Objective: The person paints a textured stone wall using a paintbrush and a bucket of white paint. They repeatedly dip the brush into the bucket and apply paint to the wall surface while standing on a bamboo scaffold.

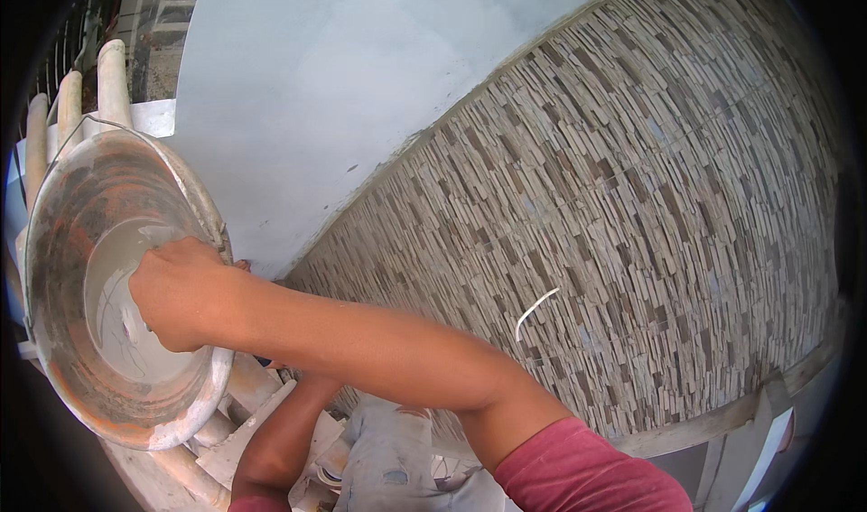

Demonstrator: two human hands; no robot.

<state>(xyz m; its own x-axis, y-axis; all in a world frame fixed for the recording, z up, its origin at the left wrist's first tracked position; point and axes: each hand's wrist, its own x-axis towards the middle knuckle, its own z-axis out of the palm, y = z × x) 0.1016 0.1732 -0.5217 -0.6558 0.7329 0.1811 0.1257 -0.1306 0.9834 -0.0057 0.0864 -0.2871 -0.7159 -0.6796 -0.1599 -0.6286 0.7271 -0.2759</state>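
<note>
My right arm reaches across to a worn metal bucket on the left. Inside it, my right hand is curled just over a pale, milky liquid. Its fingertips face away, so whether they grip anything is hidden. The bucket has a thin wire handle, and orange-brown stains streak its inner wall. My left forearm passes beneath the right one. Most of my left hand is covered by the right forearm; only small bits of skin, one a fingertip, show near the bucket's rim.
Bamboo poles form a platform under and behind the bucket. A smooth pale wall meets stone-strip cladding along a slanting edge. A short white strip shows against the cladding. Wooden framing stands at the lower right. My grey trousers show below.
</note>
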